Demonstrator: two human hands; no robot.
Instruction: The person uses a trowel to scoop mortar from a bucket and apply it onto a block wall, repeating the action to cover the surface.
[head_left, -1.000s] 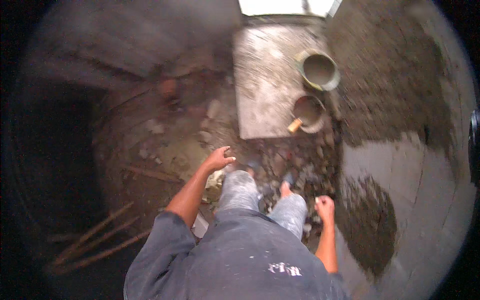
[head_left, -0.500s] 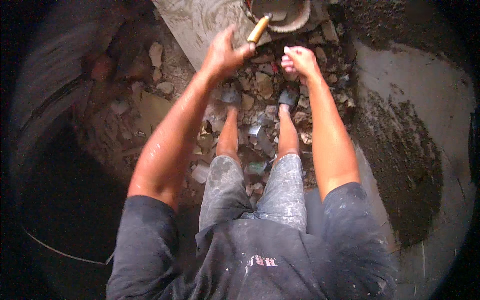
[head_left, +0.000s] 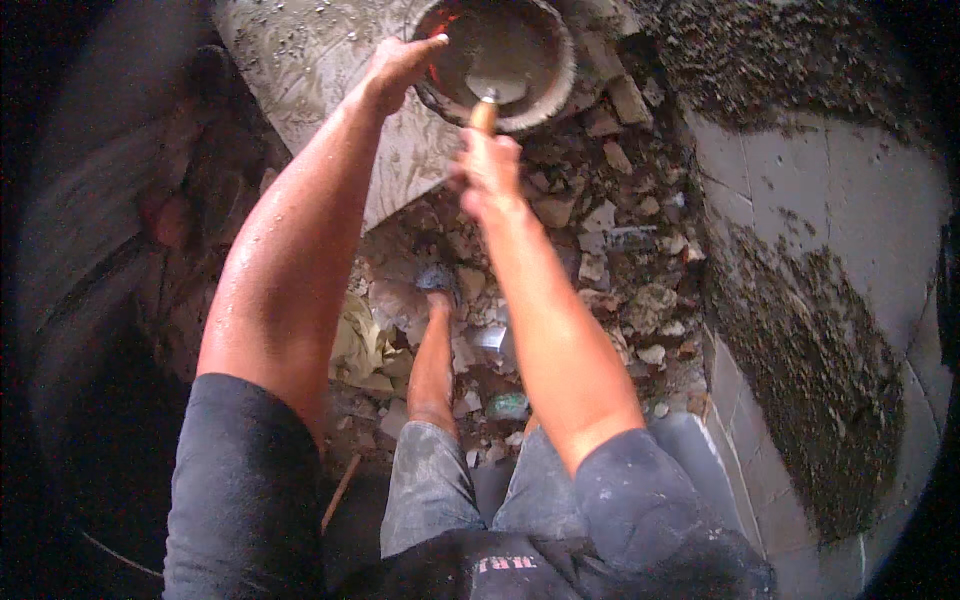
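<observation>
A round dark basin with a mortar-crusted rim stands at the far middle, wet grey mortar inside. My left hand is at its left rim, thumb over the edge and the other fingers mostly hidden. Slightly blurred, my right hand is closed around the yellow wooden handle of a trowel. The trowel's pale blade lies inside the near part of the basin, against the mortar.
A mortar-smeared board lies under and left of the basin. Broken rubble covers the ground around my feet. To the right is a grey tiled surface with rough dark mortar patches.
My right hand has moved left and forward and taken hold of the trowel handle. My left hand has gone forward to the basin rim. The basin now shows more fully as the view shifted.
</observation>
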